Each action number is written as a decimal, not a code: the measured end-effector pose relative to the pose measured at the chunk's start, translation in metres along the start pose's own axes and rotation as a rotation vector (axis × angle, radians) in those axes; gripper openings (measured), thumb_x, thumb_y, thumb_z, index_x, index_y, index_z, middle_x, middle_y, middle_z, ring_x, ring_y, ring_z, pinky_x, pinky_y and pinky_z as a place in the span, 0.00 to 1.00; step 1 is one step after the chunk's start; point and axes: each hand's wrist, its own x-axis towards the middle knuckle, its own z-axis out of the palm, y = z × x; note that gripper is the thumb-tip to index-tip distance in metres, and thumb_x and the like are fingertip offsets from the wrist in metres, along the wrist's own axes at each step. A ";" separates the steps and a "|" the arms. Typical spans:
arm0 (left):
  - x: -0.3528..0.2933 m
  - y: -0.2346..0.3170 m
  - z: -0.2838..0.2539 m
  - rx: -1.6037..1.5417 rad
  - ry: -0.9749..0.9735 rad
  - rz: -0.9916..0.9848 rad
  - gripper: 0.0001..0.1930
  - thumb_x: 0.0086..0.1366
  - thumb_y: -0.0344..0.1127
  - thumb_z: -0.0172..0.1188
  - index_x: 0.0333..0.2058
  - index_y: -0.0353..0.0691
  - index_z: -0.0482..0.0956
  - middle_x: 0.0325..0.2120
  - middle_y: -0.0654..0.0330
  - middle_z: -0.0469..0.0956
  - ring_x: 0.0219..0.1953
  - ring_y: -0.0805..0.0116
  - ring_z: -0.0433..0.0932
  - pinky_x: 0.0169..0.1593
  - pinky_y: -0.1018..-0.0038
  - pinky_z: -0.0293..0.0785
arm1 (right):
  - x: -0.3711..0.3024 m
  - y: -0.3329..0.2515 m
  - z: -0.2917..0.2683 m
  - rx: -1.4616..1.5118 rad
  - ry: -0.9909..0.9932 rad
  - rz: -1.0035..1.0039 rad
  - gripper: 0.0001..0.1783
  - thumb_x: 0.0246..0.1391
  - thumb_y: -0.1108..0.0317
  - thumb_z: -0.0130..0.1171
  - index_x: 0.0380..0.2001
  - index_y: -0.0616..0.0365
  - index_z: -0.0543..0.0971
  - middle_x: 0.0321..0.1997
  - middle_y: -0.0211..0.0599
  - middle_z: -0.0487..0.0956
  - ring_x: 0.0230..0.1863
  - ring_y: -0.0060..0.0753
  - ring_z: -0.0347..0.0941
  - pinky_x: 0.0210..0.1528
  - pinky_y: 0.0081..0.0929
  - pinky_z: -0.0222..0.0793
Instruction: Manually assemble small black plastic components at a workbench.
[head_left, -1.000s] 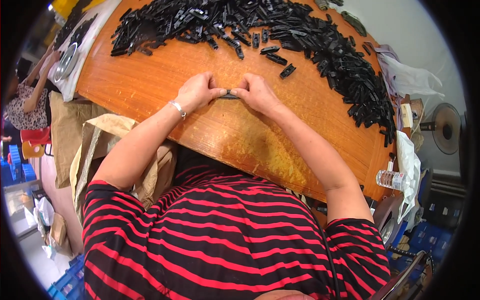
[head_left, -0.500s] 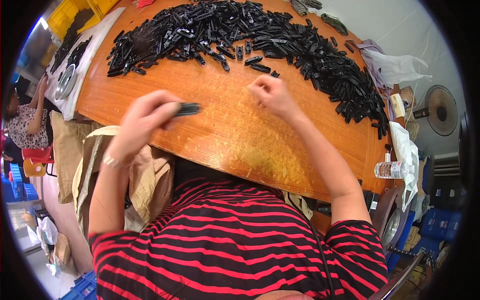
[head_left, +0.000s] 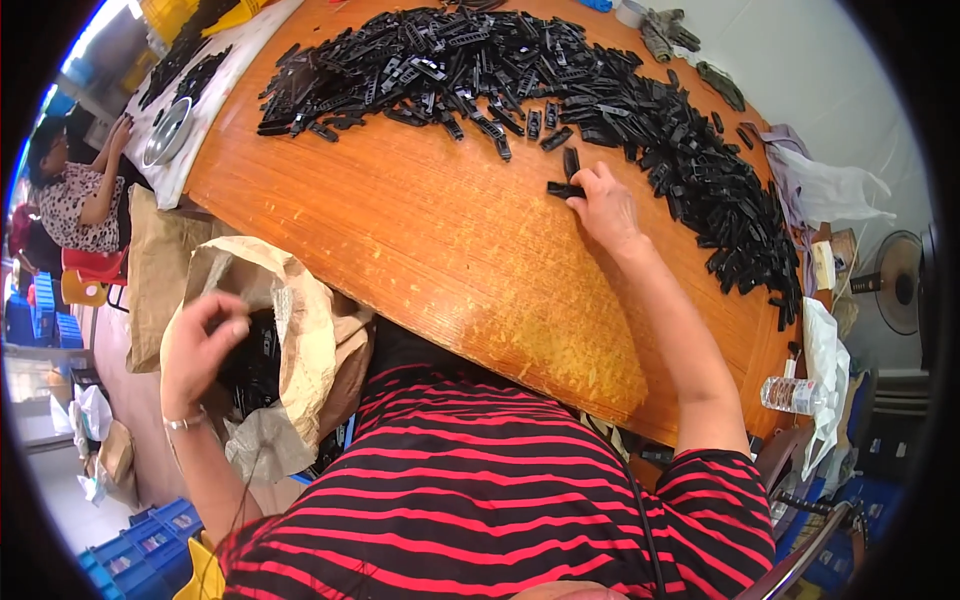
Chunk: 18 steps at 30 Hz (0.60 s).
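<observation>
My left hand (head_left: pixel 204 352), slightly blurred, is over the mouth of a brown paper bag (head_left: pixel 308 345) with a clear plastic liner. Its thumb and bent fingers are apart, and no part shows between them. Black pieces (head_left: pixel 262 350) lie inside the bag. Over the table, the fingers of my right hand (head_left: pixel 610 212) are closed on a small, narrow black plastic part (head_left: pixel 563 189). Another black part (head_left: pixel 571 160) stands out just beyond those fingertips. A large heap of similar black parts (head_left: pixel 430 70) curves across the far side of the table.
The wooden table (head_left: pixel 430 240) has a worn front edge. A water bottle (head_left: pixel 790 394) lies at the right, near a fan (head_left: pixel 893 282). Gloves (head_left: pixel 668 35) rest at the far edge. On the left, a person (head_left: pixel 80 190) sits by another table with a metal bowl (head_left: pixel 168 132).
My left hand has moved from the table down to the paper bag, and the black part it held is out of sight. My right hand has closed on a part near the heap.
</observation>
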 end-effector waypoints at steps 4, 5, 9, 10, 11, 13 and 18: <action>0.068 0.074 0.019 -0.102 0.074 0.312 0.04 0.59 0.29 0.58 0.29 0.35 0.74 0.22 0.69 0.71 0.27 0.80 0.69 0.31 0.79 0.65 | -0.012 -0.029 0.009 0.111 -0.026 -0.022 0.15 0.45 0.68 0.67 0.36 0.58 0.75 0.38 0.41 0.74 0.39 0.50 0.75 0.40 0.41 0.72; 0.090 0.089 0.035 -0.083 0.028 0.420 0.04 0.60 0.28 0.58 0.29 0.34 0.73 0.21 0.68 0.71 0.26 0.80 0.69 0.30 0.79 0.66 | -0.014 -0.036 0.013 0.114 -0.033 -0.027 0.15 0.46 0.66 0.67 0.36 0.57 0.75 0.37 0.41 0.74 0.37 0.50 0.75 0.39 0.41 0.72; 0.179 0.114 0.106 0.375 0.012 0.756 0.11 0.57 0.27 0.59 0.40 0.40 0.75 0.31 0.55 0.77 0.33 0.61 0.78 0.39 0.68 0.74 | -0.020 -0.062 0.037 0.206 0.113 -0.007 0.14 0.46 0.64 0.67 0.33 0.56 0.74 0.35 0.38 0.74 0.32 0.47 0.75 0.33 0.39 0.71; 0.209 0.101 0.125 0.524 0.085 0.840 0.15 0.57 0.28 0.60 0.45 0.44 0.74 0.37 0.57 0.75 0.40 0.60 0.77 0.43 0.67 0.74 | -0.022 -0.066 0.040 0.203 0.115 -0.019 0.14 0.46 0.64 0.67 0.33 0.56 0.74 0.35 0.38 0.74 0.32 0.47 0.75 0.33 0.39 0.71; 0.220 0.108 0.140 0.669 0.105 0.898 0.17 0.58 0.28 0.58 0.47 0.47 0.74 0.39 0.57 0.72 0.45 0.60 0.74 0.45 0.67 0.73 | -0.024 -0.065 0.044 0.199 0.159 0.004 0.14 0.46 0.64 0.67 0.33 0.56 0.74 0.35 0.38 0.73 0.31 0.45 0.75 0.32 0.38 0.71; 0.257 0.100 0.168 0.781 0.173 0.978 0.16 0.58 0.29 0.55 0.46 0.48 0.76 0.40 0.59 0.70 0.47 0.60 0.71 0.44 0.67 0.74 | -0.025 -0.063 0.048 0.190 0.228 -0.008 0.14 0.46 0.63 0.67 0.32 0.56 0.75 0.33 0.36 0.73 0.27 0.41 0.74 0.28 0.35 0.70; 0.293 0.085 0.196 0.954 0.236 1.039 0.13 0.56 0.30 0.55 0.41 0.49 0.78 0.41 0.62 0.70 0.50 0.64 0.68 0.43 0.70 0.71 | -0.023 -0.059 0.048 0.202 0.226 0.002 0.15 0.46 0.62 0.67 0.32 0.56 0.75 0.33 0.36 0.73 0.25 0.38 0.74 0.29 0.34 0.70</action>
